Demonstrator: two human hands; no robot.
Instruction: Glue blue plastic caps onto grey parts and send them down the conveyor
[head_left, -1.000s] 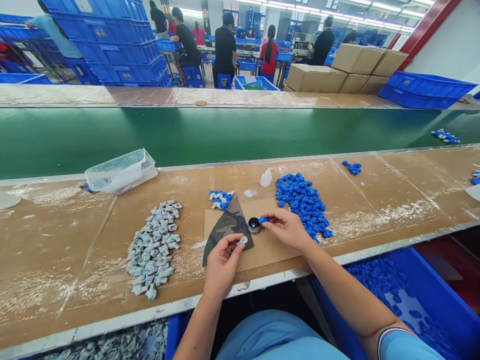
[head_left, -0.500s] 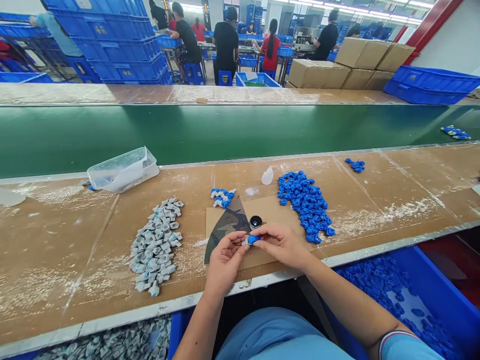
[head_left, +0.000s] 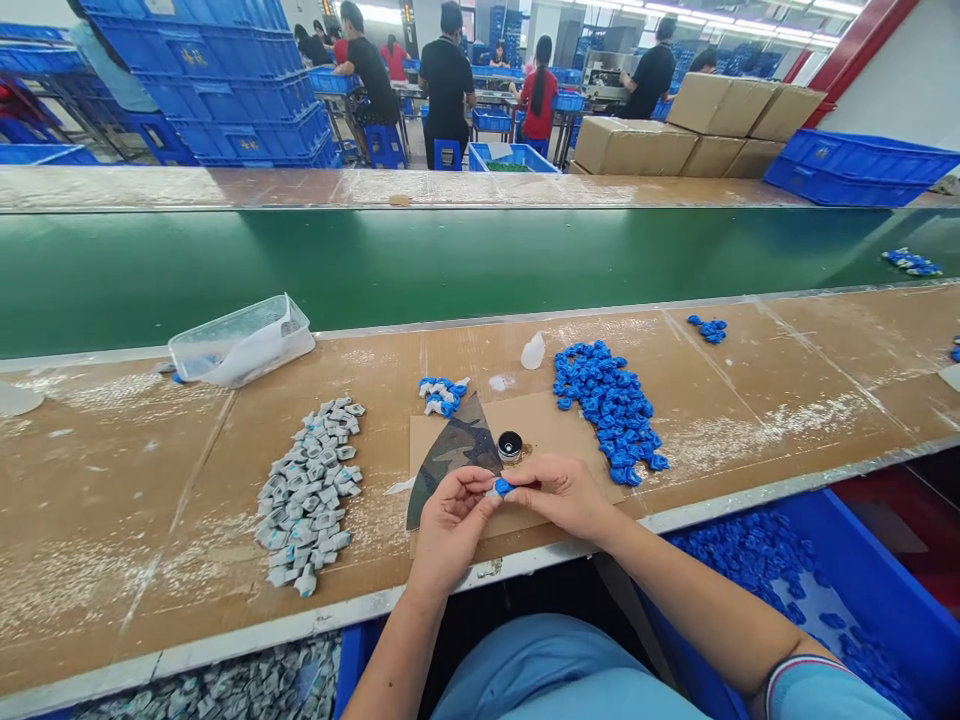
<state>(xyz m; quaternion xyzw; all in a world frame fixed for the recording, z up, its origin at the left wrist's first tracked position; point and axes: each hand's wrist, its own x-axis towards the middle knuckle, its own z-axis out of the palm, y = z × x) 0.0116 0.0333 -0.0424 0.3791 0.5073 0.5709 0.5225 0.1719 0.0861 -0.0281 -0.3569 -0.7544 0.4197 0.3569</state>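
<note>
My left hand (head_left: 454, 520) pinches a small grey piece (head_left: 493, 494) between thumb and fingers. Against it my right hand (head_left: 559, 492) presses a small blue piece (head_left: 502, 486); the two pieces touch, and the fingertips partly cover them. Just beyond my hands stands a small round black-topped container (head_left: 510, 446). A pile of grey pieces (head_left: 311, 490) lies to the left, a pile of blue pieces (head_left: 609, 410) to the right. Behind my hands, a small cluster of joined blue-and-grey pieces (head_left: 443, 395) rests by a camouflage cloth (head_left: 450, 465).
A clear plastic tub (head_left: 241, 340) sits at the bench's back left. Beyond runs a green conveyor belt (head_left: 450, 260). Below the bench edge are a blue bin (head_left: 862, 570) of blue pieces and another holding grey pieces (head_left: 225, 680). People sit and stand further back.
The blue piece has turned slightly between my fingers and sits closer against the grey one. Both hands stay almost in place; the view has shifted slightly.
</note>
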